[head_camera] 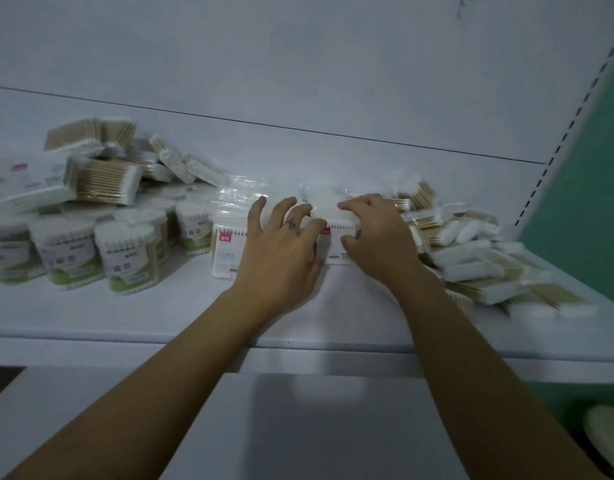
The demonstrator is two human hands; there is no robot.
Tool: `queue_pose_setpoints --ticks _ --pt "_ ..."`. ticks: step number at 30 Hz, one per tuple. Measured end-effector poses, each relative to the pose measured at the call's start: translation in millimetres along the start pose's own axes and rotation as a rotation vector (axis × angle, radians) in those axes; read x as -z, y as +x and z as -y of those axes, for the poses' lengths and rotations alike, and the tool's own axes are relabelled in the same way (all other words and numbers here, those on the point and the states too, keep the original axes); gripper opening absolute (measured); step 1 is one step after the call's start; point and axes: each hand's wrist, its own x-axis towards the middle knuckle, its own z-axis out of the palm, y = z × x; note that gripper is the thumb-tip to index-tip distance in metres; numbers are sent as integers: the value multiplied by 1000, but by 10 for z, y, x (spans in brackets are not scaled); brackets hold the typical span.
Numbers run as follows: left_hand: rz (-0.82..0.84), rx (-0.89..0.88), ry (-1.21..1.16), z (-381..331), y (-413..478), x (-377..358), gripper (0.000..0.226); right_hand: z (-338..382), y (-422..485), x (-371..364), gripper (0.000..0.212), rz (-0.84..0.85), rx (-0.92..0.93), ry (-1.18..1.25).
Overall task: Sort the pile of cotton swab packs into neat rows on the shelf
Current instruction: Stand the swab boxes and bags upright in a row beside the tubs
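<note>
Swab pack (336, 252) in right hand (378, 237)

Counted: left hand (281, 249), right hand (378, 237) — two; round tubs (130, 258) at least four; flat packs (471, 259) blurred, uncounted.

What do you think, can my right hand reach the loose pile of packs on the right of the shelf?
Probably yes. The right hand, now holding an upright pack, is right beside the pile, with nothing between them on the shelf.

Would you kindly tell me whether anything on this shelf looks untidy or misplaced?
Yes: flat swab packs lie tumbled at the right end of the shelf, and more packs are piled askew atop the round tubs at left.
</note>
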Motion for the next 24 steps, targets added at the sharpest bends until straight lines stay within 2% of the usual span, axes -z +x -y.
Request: queue_pose_setpoints --ticks 4,10,14,19,24 --pt "40 -60 -25 -92 196 -58 34 -202 97 311 38 -12 -14 -11" --pt "88 -106 -77 -340 625 -138 40 -622 295 516 36 202 -110 -103" --pt "159 -21 -8 -418 1015 -225 38 -825 532 505 37 305 -137 -160" --pt "247 96 46 -514 1438 -297 44 -890 936 410 40 338 -111 -119" --pt "229 168 70 -507 1504 -384 42 -996 1223 138 37 439 17 -213"
